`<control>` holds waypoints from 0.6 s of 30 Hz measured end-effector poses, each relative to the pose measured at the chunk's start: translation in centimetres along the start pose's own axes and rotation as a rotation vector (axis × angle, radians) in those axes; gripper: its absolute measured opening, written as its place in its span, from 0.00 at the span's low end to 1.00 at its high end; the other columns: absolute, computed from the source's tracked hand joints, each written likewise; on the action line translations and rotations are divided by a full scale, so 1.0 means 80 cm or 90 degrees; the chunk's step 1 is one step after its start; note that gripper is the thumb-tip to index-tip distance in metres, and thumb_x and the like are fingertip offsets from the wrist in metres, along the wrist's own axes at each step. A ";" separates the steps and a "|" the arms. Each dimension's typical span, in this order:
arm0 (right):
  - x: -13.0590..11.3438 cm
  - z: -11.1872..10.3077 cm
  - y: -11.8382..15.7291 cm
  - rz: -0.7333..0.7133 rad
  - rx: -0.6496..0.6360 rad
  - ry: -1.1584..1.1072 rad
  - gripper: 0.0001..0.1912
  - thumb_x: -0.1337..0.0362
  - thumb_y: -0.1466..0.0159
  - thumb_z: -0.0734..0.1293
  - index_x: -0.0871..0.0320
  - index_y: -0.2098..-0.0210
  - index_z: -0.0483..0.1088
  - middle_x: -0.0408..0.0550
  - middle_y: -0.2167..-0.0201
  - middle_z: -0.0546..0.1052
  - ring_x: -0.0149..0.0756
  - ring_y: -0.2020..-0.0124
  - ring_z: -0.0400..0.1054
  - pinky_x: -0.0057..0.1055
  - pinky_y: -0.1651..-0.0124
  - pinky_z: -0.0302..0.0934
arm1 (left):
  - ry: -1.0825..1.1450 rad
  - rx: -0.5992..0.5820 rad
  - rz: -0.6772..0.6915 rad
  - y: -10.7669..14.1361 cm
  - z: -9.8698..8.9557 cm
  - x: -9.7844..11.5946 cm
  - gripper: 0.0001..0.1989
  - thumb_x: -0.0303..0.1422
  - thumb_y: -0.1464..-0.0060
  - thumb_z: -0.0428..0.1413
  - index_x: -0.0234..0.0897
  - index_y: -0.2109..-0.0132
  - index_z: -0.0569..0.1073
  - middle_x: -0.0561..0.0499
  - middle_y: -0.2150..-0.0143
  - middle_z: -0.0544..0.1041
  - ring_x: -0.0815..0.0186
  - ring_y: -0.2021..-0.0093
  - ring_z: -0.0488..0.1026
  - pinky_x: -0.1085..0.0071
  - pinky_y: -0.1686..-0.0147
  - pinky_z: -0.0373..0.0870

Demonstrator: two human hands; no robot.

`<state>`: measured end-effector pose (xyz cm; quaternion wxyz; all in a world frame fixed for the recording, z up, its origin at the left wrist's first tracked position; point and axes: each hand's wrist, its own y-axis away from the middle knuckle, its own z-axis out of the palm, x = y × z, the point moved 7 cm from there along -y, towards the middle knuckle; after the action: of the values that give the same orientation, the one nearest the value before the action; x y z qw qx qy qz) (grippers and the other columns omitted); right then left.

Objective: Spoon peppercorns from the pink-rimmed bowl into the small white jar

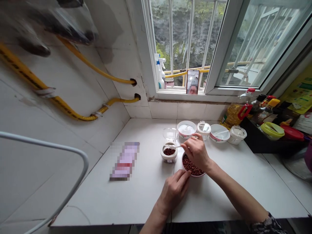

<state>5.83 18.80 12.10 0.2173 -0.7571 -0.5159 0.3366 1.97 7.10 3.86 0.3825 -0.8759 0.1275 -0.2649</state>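
A small white spoon (173, 147) is pinched in my right hand (197, 150), its head over an open white jar (169, 158). Dark red-brown peppercorn-like bits lie inside the jar, and its clear lid (170, 133) stands raised at the back. Below my right hand is a bowl (197, 175) filled with the same bits. My left hand (175, 188) grips the near left rim of that bowl, thumb and fingers pressed together. The right forearm and hand cover part of the bowl.
Behind stand a bowl of white powder (186, 128), a lidded jar (204, 129), another bowl (219, 134) and a second jar (237, 135). Bottles in a black rack (258, 139) and an oil bottle (231, 113) are at right. A blurred purple packet (125, 161) lies left.
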 end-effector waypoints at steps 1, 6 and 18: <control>0.010 -0.009 0.002 0.037 0.023 -0.019 0.22 0.58 0.27 0.54 0.55 0.77 0.64 0.42 0.80 0.70 0.33 0.74 0.62 0.39 0.47 0.56 | -0.002 -0.004 0.001 0.000 0.000 0.000 0.12 0.25 0.35 0.48 0.34 0.48 0.71 0.46 0.65 0.77 0.66 0.67 0.77 0.74 0.68 0.76; 0.063 -0.052 0.027 0.172 0.000 -0.056 0.26 0.54 0.29 0.57 0.54 0.83 0.60 0.41 0.84 0.67 0.33 0.77 0.61 0.35 0.58 0.58 | -0.003 -0.004 0.004 0.001 0.000 0.000 0.12 0.25 0.35 0.47 0.33 0.48 0.71 0.45 0.63 0.77 0.66 0.65 0.78 0.74 0.67 0.76; 0.068 -0.017 0.066 0.188 -0.127 -0.027 0.29 0.54 0.29 0.56 0.56 0.86 0.56 0.40 0.88 0.64 0.30 0.81 0.53 0.32 0.66 0.53 | -0.002 -0.003 0.005 0.002 0.000 -0.002 0.13 0.25 0.35 0.48 0.35 0.46 0.71 0.46 0.62 0.78 0.67 0.63 0.78 0.75 0.63 0.77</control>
<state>11.50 21.88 7.91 0.0785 -0.8352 -0.4341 0.3282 1.85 7.11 3.68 0.3818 -0.8766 0.1308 -0.2622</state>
